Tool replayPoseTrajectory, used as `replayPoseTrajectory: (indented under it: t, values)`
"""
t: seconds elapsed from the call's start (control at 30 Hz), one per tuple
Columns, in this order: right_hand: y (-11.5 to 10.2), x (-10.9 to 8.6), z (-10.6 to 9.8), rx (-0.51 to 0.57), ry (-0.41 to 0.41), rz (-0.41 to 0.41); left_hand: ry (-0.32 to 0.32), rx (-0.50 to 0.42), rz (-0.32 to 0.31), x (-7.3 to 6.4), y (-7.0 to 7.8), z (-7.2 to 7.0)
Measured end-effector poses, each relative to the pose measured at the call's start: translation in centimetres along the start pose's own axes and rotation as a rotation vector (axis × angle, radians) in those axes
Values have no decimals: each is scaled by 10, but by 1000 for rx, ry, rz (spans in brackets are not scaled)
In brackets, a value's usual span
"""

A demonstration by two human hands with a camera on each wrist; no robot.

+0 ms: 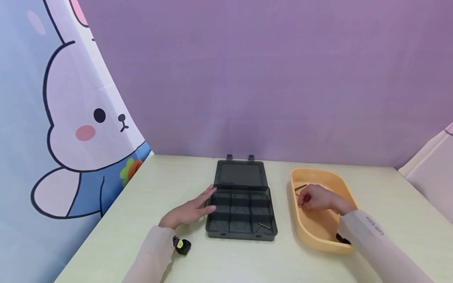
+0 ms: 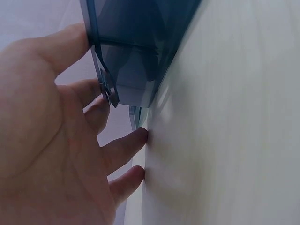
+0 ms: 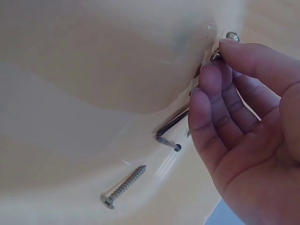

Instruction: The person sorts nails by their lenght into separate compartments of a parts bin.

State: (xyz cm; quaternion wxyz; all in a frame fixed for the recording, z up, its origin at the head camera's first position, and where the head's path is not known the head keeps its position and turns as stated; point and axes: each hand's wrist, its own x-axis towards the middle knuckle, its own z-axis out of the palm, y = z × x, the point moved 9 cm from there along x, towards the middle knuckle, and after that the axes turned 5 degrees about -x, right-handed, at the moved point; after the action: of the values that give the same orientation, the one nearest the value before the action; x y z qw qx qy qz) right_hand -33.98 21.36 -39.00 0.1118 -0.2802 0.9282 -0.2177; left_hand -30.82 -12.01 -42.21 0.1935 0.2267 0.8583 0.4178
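A dark grey compartment box point(image 1: 244, 236) lies on the table with its lid point(image 1: 240, 173) swung back. My left hand point(image 1: 189, 211) rests against the box's left side, fingers spread and fairly straight; in the left wrist view the thumb touches the rim. Two thin screws point(image 1: 264, 226) lie in the front right compartment. Over the orange tray point(image 1: 327, 244), my right hand point(image 1: 316, 197) pinches a screw point(image 3: 233, 36) between thumb and fingertips, its shaft mostly hidden. A loose screw point(image 3: 124, 187) lies on the tray floor, with several other metal pieces by the fingers.
The pale table point(image 1: 177, 167) carries the box at the centre and the tray to its right. Behind rises a purple cloth backdrop point(image 1: 265, 78), with a rabbit-print cloth point(image 1: 88, 153) on the left. Each wrist wears a camera, a black one point(image 1: 183, 247) on the left.
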Motion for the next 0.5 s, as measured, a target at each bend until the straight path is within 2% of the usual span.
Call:
replayPoseTrajectory:
  t: [0.23,0.5]
  values:
    - [6,-2,-8,37,-2,41,-2,-4,-3,-1,0,1]
    - [-2,-3,-13,75,0,29,-3,-1,3,-3,-1,-2]
